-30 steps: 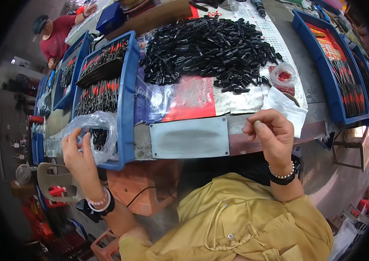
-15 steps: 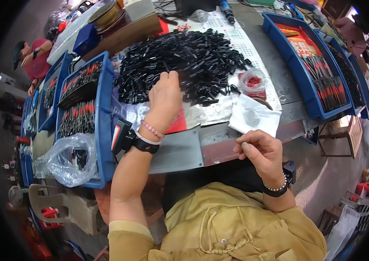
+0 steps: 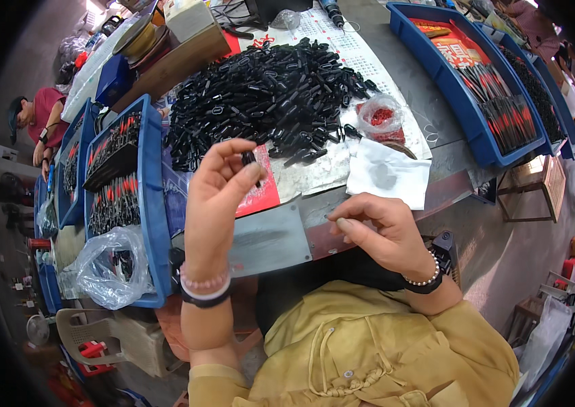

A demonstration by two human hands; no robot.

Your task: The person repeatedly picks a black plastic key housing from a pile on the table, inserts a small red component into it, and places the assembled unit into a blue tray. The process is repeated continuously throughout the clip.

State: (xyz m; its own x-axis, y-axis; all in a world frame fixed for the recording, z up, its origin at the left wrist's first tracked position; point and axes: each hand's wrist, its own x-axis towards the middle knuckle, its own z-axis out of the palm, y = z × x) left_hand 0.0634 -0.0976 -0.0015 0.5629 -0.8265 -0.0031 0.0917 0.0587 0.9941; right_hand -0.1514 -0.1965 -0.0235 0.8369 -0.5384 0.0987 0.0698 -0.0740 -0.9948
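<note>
My left hand [image 3: 216, 193] pinches a small black plastic piece [image 3: 250, 163] between thumb and fingers, above the near edge of the table. Behind it spreads a large heap of similar glossy black pieces [image 3: 267, 95], many with an oval opening. My right hand [image 3: 375, 227] hovers by the table edge, thumb and fingers drawn together; whether anything tiny is between the tips is hidden. Just beyond the right hand lies a white cloth or paper [image 3: 389, 178]. An open clear bag of small red parts [image 3: 380, 117] sits beside the heap.
On the left, a blue tray [image 3: 155, 224] holds black-and-red pieces and a clear plastic bag [image 3: 114, 268]. Another long blue tray [image 3: 437, 71] stands on the right. A wooden block [image 3: 172, 64] borders the heap at the back left. Someone in a red top [image 3: 47, 119] works farther left.
My left hand has drawn back from the heap toward me, now with a black piece in its fingers. My right hand has shifted slightly left. The view has turned a little.
</note>
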